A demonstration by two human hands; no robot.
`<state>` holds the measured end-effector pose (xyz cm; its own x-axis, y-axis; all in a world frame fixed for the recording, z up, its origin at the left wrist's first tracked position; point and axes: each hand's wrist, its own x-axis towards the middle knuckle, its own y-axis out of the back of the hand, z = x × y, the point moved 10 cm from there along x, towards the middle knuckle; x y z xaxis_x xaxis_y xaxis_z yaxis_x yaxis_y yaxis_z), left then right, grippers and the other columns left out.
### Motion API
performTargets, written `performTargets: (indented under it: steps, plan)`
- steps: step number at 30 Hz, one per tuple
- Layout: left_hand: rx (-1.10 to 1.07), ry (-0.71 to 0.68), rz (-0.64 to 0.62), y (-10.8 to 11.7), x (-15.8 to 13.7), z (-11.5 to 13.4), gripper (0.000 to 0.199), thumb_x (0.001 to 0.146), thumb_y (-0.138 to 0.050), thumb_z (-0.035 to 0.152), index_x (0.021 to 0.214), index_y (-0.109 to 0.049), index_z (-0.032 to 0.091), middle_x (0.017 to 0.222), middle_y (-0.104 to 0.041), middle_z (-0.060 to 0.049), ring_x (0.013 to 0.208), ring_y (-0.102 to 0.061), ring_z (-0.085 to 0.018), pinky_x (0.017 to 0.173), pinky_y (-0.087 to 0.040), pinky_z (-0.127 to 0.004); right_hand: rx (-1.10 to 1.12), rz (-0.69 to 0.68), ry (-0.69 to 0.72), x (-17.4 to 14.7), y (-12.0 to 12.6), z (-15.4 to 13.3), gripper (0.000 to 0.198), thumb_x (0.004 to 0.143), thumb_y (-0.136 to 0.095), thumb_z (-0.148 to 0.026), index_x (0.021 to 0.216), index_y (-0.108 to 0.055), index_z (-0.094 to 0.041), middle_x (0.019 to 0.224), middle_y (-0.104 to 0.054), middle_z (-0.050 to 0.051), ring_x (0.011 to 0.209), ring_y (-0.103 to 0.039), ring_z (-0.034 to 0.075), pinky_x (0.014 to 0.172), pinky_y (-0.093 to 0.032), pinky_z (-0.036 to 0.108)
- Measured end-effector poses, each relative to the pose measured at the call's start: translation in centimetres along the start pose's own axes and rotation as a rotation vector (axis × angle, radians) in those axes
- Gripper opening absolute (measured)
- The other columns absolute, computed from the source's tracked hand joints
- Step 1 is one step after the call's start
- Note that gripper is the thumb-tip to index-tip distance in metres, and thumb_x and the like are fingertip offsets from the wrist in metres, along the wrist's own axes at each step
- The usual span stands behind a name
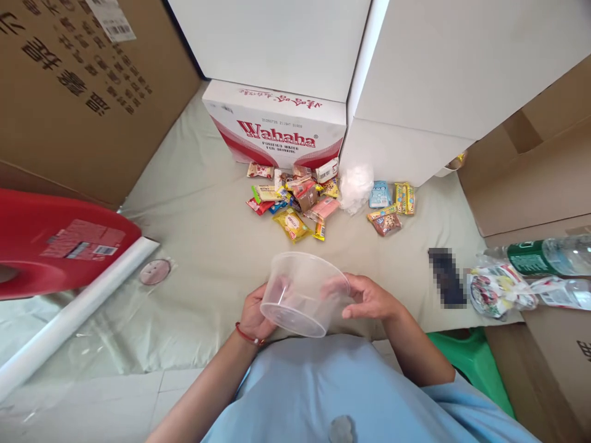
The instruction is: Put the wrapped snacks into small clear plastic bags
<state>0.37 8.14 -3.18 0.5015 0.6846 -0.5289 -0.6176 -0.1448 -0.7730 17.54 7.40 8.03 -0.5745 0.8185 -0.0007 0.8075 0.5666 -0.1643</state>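
A clear round plastic tub (302, 283) is held up tilted in front of my body, its open mouth turned away from me. My left hand (256, 314) grips its left side, with the fingers partly seen through the plastic. At the right side of the rim, my right hand (367, 298) has its fingers against the tub, blurred through the wall, and its thumb stands off below. Beyond the tub lies a pile of small wrapped snacks (302, 200) in several colours. A crumpled white plastic bag (356, 187) rests right of the pile, beside a few more snack packets (385, 220).
A Wahaha water carton (277, 126) stands behind the snacks. At left are a red jug (92, 246), a white roll (78, 307) and a pinkish disc (155, 271). On the right are a blurred dark object (447, 278), a green-labelled bottle (530, 257) and a green stool (475, 363).
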Motion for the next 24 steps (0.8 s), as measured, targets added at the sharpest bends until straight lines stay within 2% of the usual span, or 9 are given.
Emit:
performTargets:
  steps: [2, 4, 9, 12, 15, 17, 20, 22, 24]
  plan:
    - [0.045, -0.008, 0.022, -0.4, 0.8, -0.1, 0.015, 0.085, -0.074, 0.028, 0.093, -0.075, 0.015, 0.093, -0.071, -0.006, 0.084, -0.065, -0.016, 0.079, -0.059, -0.027, -0.054, 0.026, -0.023, -1.6, -0.2, -1.1, 0.026, 0.097, -0.073, -0.042, 0.11, -0.071, -0.02, 0.101, -0.076, 0.006, 0.098, -0.071, 0.018, 0.091, -0.055, 0.031]
    - [0.1, -0.041, 0.014, -1.0, 1.4, 0.3, 0.027, 0.087, -0.075, 0.034, 0.11, -0.077, 0.019, 0.114, -0.072, -0.006, 0.098, -0.067, -0.018, 0.083, -0.059, -0.028, -0.194, 0.102, 0.009, -3.1, 0.9, -2.9, 0.014, 0.102, -0.066, -0.034, 0.103, -0.07, -0.021, 0.095, -0.074, 0.004, 0.091, -0.07, 0.016, 0.085, -0.054, 0.03]
    - [0.291, -0.152, -0.032, -2.2, 1.5, 1.8, 0.044, 0.084, -0.08, 0.052, 0.116, -0.075, 0.022, 0.119, -0.069, -0.008, 0.094, -0.063, -0.018, 0.071, -0.056, -0.026, -0.932, 0.236, 0.0, -4.5, 2.4, -5.1, 0.018, 0.104, -0.05, -0.017, 0.11, -0.067, -0.02, 0.097, -0.07, 0.009, 0.093, -0.062, 0.022, 0.087, -0.051, 0.038]
    - [0.36, -0.198, 0.025, -1.7, 1.0, 2.4, 0.042, 0.082, -0.082, 0.054, 0.109, -0.076, 0.023, 0.114, -0.068, -0.007, 0.093, -0.063, -0.017, 0.071, -0.054, -0.025, -1.141, 0.039, -0.059, -3.6, 0.4, -3.3, 0.024, 0.103, -0.051, -0.019, 0.121, -0.067, -0.018, 0.111, -0.071, 0.014, 0.11, -0.061, 0.027, 0.097, -0.051, 0.045]
    - [0.423, -0.22, 0.078, -1.0, 0.2, 2.6, 0.044, 0.079, -0.084, 0.056, 0.106, -0.077, 0.022, 0.112, -0.069, -0.007, 0.092, -0.063, -0.017, 0.072, -0.053, -0.026, -1.044, -0.141, 0.006, -3.1, -0.3, -3.6, 0.048, 0.101, -0.064, -0.036, 0.146, -0.056, -0.021, 0.138, -0.065, 0.016, 0.132, -0.057, 0.027, 0.11, -0.049, 0.045]
    - [0.447, -0.227, 0.101, -0.5, -0.3, 2.6, 0.046, 0.077, -0.086, 0.058, 0.104, -0.077, 0.021, 0.108, -0.069, -0.008, 0.091, -0.063, -0.017, 0.072, -0.053, -0.027, -1.05, 0.05, 0.054, -2.5, 4.0, -5.7, 0.047, 0.104, -0.06, -0.039, 0.148, -0.055, -0.023, 0.139, -0.066, 0.014, 0.131, -0.059, 0.025, 0.111, -0.049, 0.043]
    - [0.466, -0.235, 0.14, 0.4, -0.7, 2.5, 0.048, 0.074, -0.088, 0.058, 0.1, -0.078, 0.02, 0.1, -0.07, -0.007, 0.085, -0.062, -0.017, 0.07, -0.052, -0.027, -1.26, 0.487, 0.015, -1.9, 14.4, -8.3, 0.035, 0.106, -0.05, -0.032, 0.134, -0.067, -0.022, 0.132, -0.071, 0.014, 0.129, -0.061, 0.028, 0.112, -0.046, 0.048]
    - [0.48, -0.25, 0.168, 0.9, -0.8, 2.4, 0.048, 0.071, -0.089, 0.059, 0.096, -0.078, 0.019, 0.095, -0.071, -0.007, 0.081, -0.062, -0.016, 0.069, -0.052, -0.027, -1.374, 0.482, -0.125, -0.4, 19.9, -7.3, 0.036, 0.1, -0.053, -0.024, 0.131, -0.069, -0.018, 0.141, -0.066, 0.016, 0.134, -0.058, 0.031, 0.115, -0.042, 0.049]
    - [0.498, -0.263, 0.19, 1.1, -0.7, 2.3, 0.049, 0.069, -0.09, 0.06, 0.093, -0.078, 0.019, 0.092, -0.07, -0.006, 0.079, -0.062, -0.015, 0.068, -0.052, -0.027, -1.458, 0.327, -0.322, 1.2, 23.7, -4.8, 0.044, 0.092, -0.06, -0.02, 0.134, -0.069, -0.016, 0.143, -0.065, 0.017, 0.134, -0.057, 0.032, 0.114, -0.042, 0.046]
